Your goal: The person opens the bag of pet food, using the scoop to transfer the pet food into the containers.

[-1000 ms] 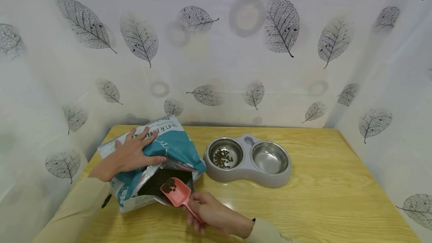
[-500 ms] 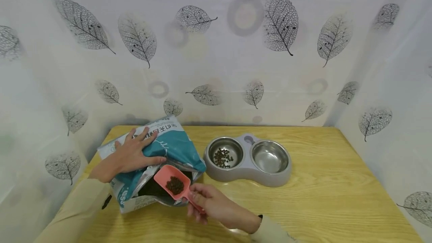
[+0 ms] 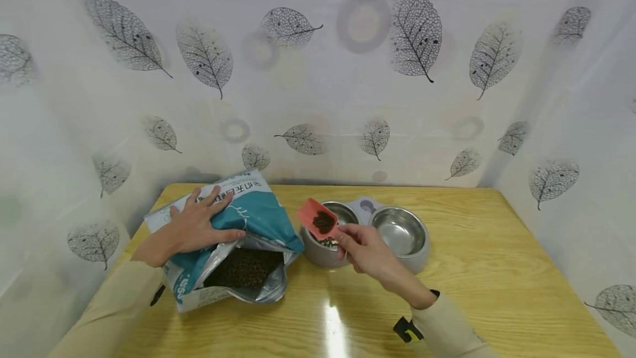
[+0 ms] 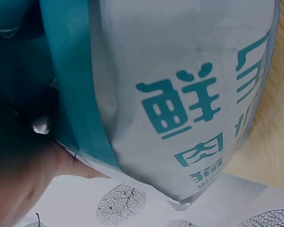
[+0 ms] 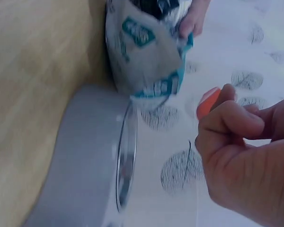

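Observation:
My left hand [image 3: 201, 224] lies with spread fingers on top of a blue-and-white pet food bag [image 3: 263, 209], which rests on its side with its mouth facing the front. Brown kibble [image 3: 245, 269] shows inside the mouth. With my right hand [image 3: 367, 253] I grip the handle of a red scoop [image 3: 310, 214] holding a small heap of kibble. The scoop is above the left bowl of a grey double feeder [image 3: 323, 257], and hides part of that bowl. Some kibble shows in the left bowl; the right steel bowl [image 3: 397, 231] has none visible.
The feeder stands on a wooden table [image 3: 497, 269], just right of the bag. A white leaf-patterned curtain [image 3: 318, 82] hangs behind the table and along both sides. A black strap [image 3: 407, 329] dangles near my right sleeve.
My right hand has lifted the loaded scoop out of the bag's mouth and carried it right and away from me, over the left bowl. My left hand stays on the bag.

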Action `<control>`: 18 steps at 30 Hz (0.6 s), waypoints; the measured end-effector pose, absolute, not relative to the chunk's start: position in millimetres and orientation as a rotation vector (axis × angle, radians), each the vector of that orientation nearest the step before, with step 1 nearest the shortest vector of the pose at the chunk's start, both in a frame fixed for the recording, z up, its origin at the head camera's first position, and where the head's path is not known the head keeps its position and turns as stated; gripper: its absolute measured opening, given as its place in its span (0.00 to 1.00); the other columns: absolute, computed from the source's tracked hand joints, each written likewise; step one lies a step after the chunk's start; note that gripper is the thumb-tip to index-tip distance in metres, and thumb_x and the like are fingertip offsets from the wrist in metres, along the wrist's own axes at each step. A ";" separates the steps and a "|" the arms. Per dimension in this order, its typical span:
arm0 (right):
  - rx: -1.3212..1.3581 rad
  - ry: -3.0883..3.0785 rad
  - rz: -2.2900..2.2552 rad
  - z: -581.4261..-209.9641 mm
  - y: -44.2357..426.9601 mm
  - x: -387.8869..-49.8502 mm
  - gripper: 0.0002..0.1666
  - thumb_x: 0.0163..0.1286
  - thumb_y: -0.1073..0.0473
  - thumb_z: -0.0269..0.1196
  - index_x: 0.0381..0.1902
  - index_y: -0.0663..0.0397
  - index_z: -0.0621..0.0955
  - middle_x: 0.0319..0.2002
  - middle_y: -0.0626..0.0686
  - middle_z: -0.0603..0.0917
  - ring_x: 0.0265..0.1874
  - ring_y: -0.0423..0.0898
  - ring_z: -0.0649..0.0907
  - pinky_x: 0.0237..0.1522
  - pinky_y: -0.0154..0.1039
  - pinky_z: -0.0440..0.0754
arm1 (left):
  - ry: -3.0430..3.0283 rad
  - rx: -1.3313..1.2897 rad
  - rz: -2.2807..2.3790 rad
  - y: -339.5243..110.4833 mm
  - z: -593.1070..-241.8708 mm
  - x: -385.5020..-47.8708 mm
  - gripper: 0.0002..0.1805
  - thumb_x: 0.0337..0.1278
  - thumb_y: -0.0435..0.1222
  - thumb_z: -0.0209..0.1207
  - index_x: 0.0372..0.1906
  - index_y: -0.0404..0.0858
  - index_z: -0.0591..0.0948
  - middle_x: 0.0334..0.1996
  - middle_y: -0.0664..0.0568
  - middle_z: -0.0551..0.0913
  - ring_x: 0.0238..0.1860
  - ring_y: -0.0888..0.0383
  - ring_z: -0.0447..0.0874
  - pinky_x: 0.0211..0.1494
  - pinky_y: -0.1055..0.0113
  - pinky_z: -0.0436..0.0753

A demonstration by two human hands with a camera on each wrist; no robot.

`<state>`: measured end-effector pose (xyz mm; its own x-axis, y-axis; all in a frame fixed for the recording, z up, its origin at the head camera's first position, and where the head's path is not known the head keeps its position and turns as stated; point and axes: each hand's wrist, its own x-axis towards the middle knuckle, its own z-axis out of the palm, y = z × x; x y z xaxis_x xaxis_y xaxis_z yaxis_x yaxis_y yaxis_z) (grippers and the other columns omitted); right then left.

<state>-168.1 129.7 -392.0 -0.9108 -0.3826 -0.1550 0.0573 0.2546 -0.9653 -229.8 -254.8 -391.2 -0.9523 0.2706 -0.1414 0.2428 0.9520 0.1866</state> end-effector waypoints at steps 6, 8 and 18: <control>-0.258 2.673 -1.379 -395.3 147.4 -184.2 0.15 0.81 0.58 0.56 0.51 0.60 0.85 0.26 0.51 0.85 0.18 0.39 0.72 0.20 0.32 0.66 | 2.933 0.385 0.272 -255.3 -390.6 -229.1 0.61 0.52 0.77 0.54 0.84 0.47 0.52 0.83 0.34 0.46 0.79 0.22 0.36 0.59 0.09 0.46; -0.272 2.763 -1.300 -398.5 150.7 -187.7 0.14 0.80 0.58 0.57 0.50 0.60 0.86 0.25 0.51 0.85 0.18 0.40 0.74 0.21 0.33 0.67 | 2.934 0.382 0.267 -255.4 -391.1 -229.2 0.61 0.52 0.77 0.54 0.84 0.47 0.52 0.83 0.35 0.46 0.79 0.22 0.36 0.59 0.09 0.46; -0.486 3.123 -1.002 -417.9 153.1 -194.5 0.07 0.74 0.66 0.61 0.34 0.63 0.83 0.20 0.51 0.79 0.19 0.41 0.72 0.24 0.35 0.72 | 2.941 0.390 0.257 -256.3 -391.4 -230.2 0.61 0.53 0.77 0.53 0.84 0.47 0.52 0.83 0.35 0.46 0.79 0.22 0.36 0.59 0.09 0.47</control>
